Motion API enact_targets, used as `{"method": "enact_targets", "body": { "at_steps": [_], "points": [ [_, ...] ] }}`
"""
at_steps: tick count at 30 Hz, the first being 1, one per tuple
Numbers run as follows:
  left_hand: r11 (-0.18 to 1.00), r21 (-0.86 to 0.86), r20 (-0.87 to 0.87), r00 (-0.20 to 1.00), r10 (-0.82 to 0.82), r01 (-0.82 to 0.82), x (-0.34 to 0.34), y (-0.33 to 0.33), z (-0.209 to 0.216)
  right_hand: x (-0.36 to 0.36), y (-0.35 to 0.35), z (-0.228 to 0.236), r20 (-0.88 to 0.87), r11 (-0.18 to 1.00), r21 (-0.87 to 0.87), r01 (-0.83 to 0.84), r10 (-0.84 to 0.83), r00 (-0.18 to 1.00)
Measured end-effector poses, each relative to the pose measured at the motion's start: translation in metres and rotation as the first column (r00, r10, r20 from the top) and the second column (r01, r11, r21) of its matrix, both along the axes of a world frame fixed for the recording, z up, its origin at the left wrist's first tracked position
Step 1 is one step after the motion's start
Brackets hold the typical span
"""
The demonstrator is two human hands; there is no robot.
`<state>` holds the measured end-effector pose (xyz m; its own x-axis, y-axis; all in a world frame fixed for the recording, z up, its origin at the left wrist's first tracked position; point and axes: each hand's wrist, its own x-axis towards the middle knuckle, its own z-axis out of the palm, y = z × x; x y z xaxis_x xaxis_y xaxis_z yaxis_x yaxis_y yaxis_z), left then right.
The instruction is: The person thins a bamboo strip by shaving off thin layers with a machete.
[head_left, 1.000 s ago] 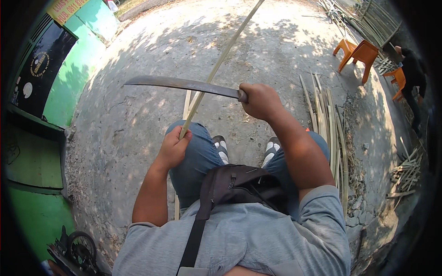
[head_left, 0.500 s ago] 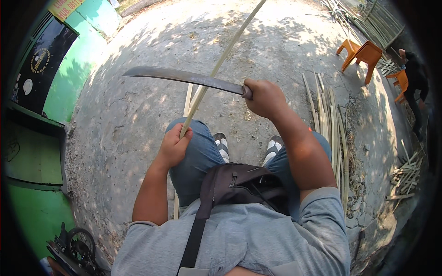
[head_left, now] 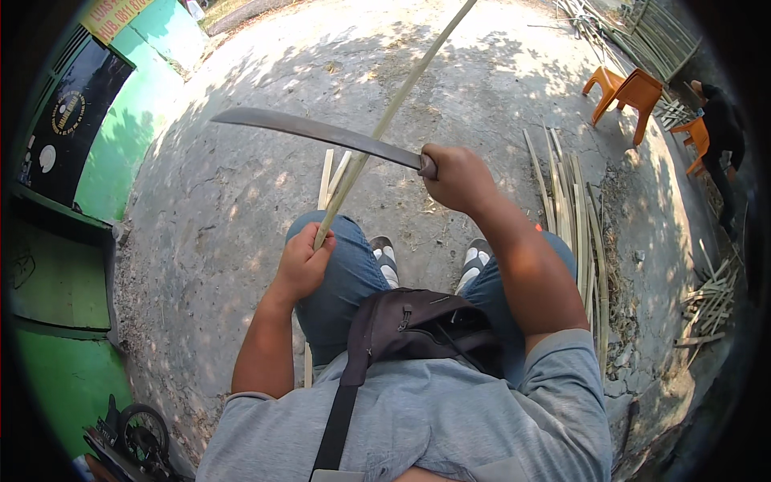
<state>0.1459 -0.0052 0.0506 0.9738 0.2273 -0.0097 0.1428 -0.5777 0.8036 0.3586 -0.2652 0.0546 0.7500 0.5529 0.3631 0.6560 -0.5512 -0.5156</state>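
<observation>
My right hand [head_left: 460, 177] is closed round the short handle of a machete [head_left: 305, 132], whose long, slightly curved blade points left. My left hand [head_left: 303, 261] grips the near end of a long pale bamboo strip [head_left: 393, 108] beside my left knee. From there the strip slants up and away to the right, past the top of the picture. The blade crosses the strip partway along and appears to touch it. More bamboo strips [head_left: 328, 173] lie on the ground beyond my left knee, partly hidden by my leg.
A bundle of bamboo strips [head_left: 580, 217] lies along my right side. Orange plastic chairs [head_left: 638, 100] stand at the far right, near a person in dark clothes [head_left: 723, 132]. Short bamboo pieces [head_left: 709, 305] are heaped at right. A green wall [head_left: 112, 161] and a motorbike [head_left: 136, 434] are at left.
The machete and my right hand have shifted slightly down and left. The bamboo strip has tilted a little to the right, and my left hand is slightly lower.
</observation>
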Motion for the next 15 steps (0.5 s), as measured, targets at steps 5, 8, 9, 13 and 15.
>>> {"method": "enact_targets", "body": {
  "at_steps": [5, 8, 9, 13, 15],
  "points": [
    [0.996, 0.089, -0.009, 1.0, -0.02, 0.021, 0.0, -0.004, 0.005, -0.019, 0.013, 0.005, 0.034, 0.969, -0.218, -0.116, 0.126, 0.991],
    [0.998, 0.065, -0.004, 1.0, 0.014, -0.014, -0.001, -0.006, 0.004, 0.001, 0.001, 0.006, 0.025, 0.99, -0.129, -0.061, 0.064, 0.998],
    [0.998, 0.065, -0.003, 1.0, 0.015, -0.015, 0.0, -0.007, 0.005, 0.009, -0.002, 0.008, -0.008, 0.997, -0.076, 0.015, -0.016, 1.0],
    [0.994, 0.102, 0.0, 1.0, 0.027, -0.027, 0.002, -0.007, 0.006, 0.007, -0.004, 0.002, -0.019, 0.999, -0.038, 0.016, -0.016, 1.0],
    [0.994, 0.105, -0.001, 1.0, 0.017, -0.017, 0.001, -0.005, 0.002, -0.013, 0.005, 0.003, 0.004, 0.987, -0.109, -0.121, 0.122, 0.992]
  ]
}}
